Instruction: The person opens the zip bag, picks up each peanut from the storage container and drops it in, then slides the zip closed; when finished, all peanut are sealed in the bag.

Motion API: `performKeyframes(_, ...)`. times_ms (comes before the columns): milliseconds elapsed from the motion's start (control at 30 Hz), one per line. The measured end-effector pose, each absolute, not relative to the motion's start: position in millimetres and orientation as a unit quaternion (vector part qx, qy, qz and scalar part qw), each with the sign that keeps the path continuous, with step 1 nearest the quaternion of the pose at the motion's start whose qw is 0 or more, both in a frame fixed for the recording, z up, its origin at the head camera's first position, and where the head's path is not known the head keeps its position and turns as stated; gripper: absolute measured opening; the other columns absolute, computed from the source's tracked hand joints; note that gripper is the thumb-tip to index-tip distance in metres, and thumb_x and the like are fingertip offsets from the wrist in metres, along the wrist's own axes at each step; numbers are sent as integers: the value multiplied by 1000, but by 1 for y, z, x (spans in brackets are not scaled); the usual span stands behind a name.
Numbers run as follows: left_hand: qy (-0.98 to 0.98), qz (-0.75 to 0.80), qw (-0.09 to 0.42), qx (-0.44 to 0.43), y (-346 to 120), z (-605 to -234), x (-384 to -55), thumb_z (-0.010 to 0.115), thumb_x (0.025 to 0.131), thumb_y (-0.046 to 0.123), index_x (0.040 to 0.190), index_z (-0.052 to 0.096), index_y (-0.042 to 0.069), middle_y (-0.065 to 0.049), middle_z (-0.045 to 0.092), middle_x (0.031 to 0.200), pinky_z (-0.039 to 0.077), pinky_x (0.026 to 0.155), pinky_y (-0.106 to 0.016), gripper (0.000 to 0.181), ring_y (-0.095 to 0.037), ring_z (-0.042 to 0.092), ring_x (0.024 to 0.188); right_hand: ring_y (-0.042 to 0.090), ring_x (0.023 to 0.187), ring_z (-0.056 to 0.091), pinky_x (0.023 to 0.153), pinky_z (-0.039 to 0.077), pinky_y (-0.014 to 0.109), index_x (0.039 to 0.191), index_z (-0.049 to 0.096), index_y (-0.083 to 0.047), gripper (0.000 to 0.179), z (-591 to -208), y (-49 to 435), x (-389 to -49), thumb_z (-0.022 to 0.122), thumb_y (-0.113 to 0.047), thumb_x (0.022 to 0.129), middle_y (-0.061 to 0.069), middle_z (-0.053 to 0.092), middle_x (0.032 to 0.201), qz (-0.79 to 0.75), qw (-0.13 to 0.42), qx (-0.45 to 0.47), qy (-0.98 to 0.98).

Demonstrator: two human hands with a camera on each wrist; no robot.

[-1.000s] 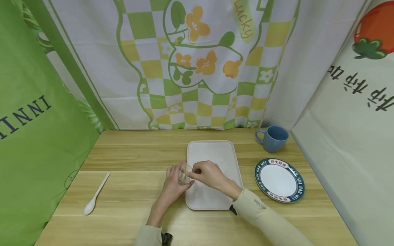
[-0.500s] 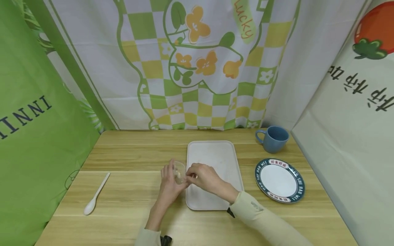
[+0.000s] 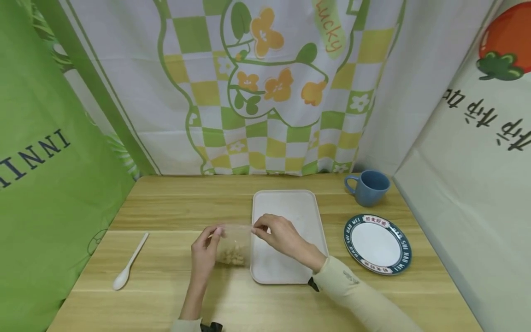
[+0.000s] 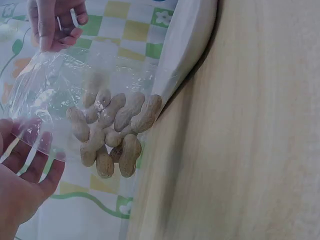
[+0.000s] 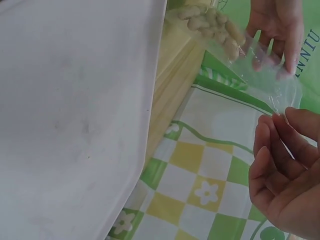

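Observation:
A clear plastic bag (image 3: 235, 236) hangs between my two hands, its top edge stretched across. Several unshelled peanuts (image 4: 112, 125) lie gathered in the bottom of it. At the bag's upper left corner, my left hand (image 3: 205, 249) pinches the film between thumb and fingers. My right hand (image 3: 282, 235) pinches the opposite top corner with thumb and fingertips, over the left edge of a pale rectangular tray (image 3: 286, 272). In the right wrist view the peanuts show through the film, away from the right fingertips (image 5: 277, 120).
A white spoon (image 3: 129, 265) lies on the wooden table (image 3: 174, 207) at the left. Right of the tray are a plate (image 3: 377, 244) with a dark patterned rim and, behind it, a blue mug (image 3: 371, 188). A patterned curtain (image 3: 265, 138) stands behind the table.
My left hand has moved left and turned from cupping the bag to pinching its top corner. The bag is now spread flat, showing the peanuts. My right hand stays near the tray's left edge.

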State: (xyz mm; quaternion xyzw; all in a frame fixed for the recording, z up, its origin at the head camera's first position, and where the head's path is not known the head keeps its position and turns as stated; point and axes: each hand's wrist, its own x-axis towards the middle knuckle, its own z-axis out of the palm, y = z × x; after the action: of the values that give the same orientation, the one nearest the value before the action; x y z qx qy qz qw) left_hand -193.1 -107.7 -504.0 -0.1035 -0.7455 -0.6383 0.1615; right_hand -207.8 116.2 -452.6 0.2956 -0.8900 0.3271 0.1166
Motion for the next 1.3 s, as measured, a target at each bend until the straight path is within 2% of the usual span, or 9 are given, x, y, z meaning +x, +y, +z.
performKeyframes(133, -733, -638, 188, -140, -108, -484, -184, 53, 96, -1, 101, 65, -10, -22, 63, 92, 48, 85, -17, 16, -8, 60, 90, 11, 84, 60, 70, 49, 25, 102, 69, -11, 15, -451, 113, -207, 68, -22, 91, -4, 65, 92, 343, 122, 292, -884)
performKeyframes(267, -739, -625, 188, -169, -108, -473, -176, 55, 94, -5, 97, 65, -11, -20, 61, 94, 46, 89, -17, 12, -5, 57, 93, 15, 102, 58, 90, 48, 32, 115, 64, -7, 33, -449, 103, -207, 71, -25, 88, 1, 64, 108, 351, 139, 324, -868)
performKeyframes(333, -744, -615, 190, -179, -108, -470, -172, 55, 93, -6, 96, 65, -10, -19, 62, 95, 45, 90, -17, 11, -6, 57, 93, 15, 104, 57, 94, 46, 33, 114, 63, -7, 33, -447, 96, -207, 72, -25, 87, 1, 64, 109, 351, 144, 349, -857)
performKeyframes(467, -749, -603, 199, -189, -106, -468, -169, 56, 92, -7, 98, 66, -8, -17, 64, 94, 46, 89, -18, 12, -10, 59, 92, 12, 96, 58, 88, 49, 29, 107, 66, -10, 22, -444, 85, -205, 70, -21, 89, -1, 64, 102, 364, 132, 368, -845)
performKeyframes(533, -748, -603, 201, -193, -106, -468, -168, 56, 92, -8, 97, 66, -8, -19, 63, 93, 46, 89, -18, 11, -13, 60, 91, 10, 90, 58, 80, 49, 25, 103, 67, -11, 16, -443, 82, -205, 69, -19, 90, -2, 64, 98, 378, 118, 365, -843)
performKeyframes(733, -736, -622, 178, -199, -108, -471, -169, 57, 91, -9, 99, 63, -8, -21, 63, 94, 48, 89, -22, 10, -11, 61, 91, 6, 84, 57, 76, 48, 21, 95, 68, -13, 6, -444, 80, -206, 68, -16, 90, -4, 64, 92, 393, 96, 360, -841)
performKeyframes(933, -719, -639, 164, -217, -113, -474, -173, 59, 88, -11, 98, 64, -9, -21, 62, 96, 48, 90, -25, 11, -10, 60, 95, 7, 83, 58, 74, 49, 25, 93, 69, -12, 5, -447, 79, -207, 68, -16, 90, -4, 64, 91, 401, 97, 356, -838)
performKeyframes(1100, -705, -644, 158, -250, -119, -485, -179, 57, 88, -15, 99, 64, -10, -23, 60, 98, 48, 91, -26, 15, -12, 59, 98, 7, 87, 58, 78, 51, 29, 95, 69, -13, 7, -447, 78, -206, 68, -18, 90, -4, 64, 93, 408, 88, 352, -838)
performKeyframes(1300, -702, -646, 148, -262, -126, -499, -185, 56, 91, -10, 103, 65, -4, -18, 62, 103, 47, 93, -28, 16, -16, 59, 102, 7, 88, 58, 79, 50, 26, 95, 68, -12, 8, -450, 75, -206, 68, -18, 90, -4, 64, 93, 408, 99, 381, -824)
